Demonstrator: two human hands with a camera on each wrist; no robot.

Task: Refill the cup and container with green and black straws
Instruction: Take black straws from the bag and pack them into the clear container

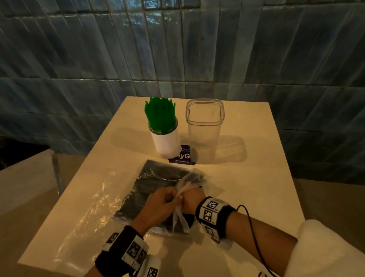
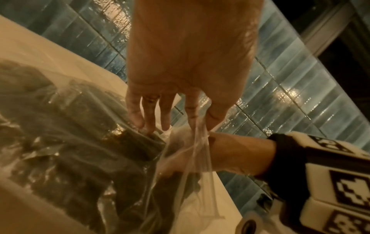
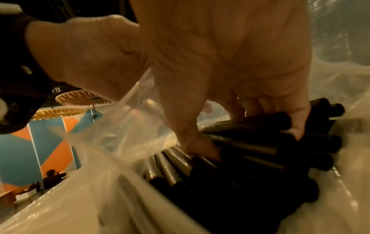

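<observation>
A white cup (image 1: pixel 166 142) packed with green straws (image 1: pixel 160 115) stands at the back of the table, and an empty clear container (image 1: pixel 205 127) stands to its right. Nearer me lies a clear plastic bag (image 1: pixel 156 177) of black straws (image 3: pixel 250 158). My left hand (image 1: pixel 176 198) pinches the bag's open edge (image 2: pixel 197 145) between thumb and forefinger (image 2: pixel 200 125) and holds it up. My right hand (image 1: pixel 193 195) is inside the bag's mouth. In the right wrist view that right hand (image 3: pixel 250 140) has thumb and fingers curled round a bunch of black straws.
A purple printed card (image 1: pixel 183 158) lies under the cup. A flat, empty clear plastic bag (image 1: pixel 82 216) covers the table's left front. The cream table (image 1: pixel 252 177) butts against a blue tiled wall (image 1: pixel 173 44); its left and right edges drop to the floor.
</observation>
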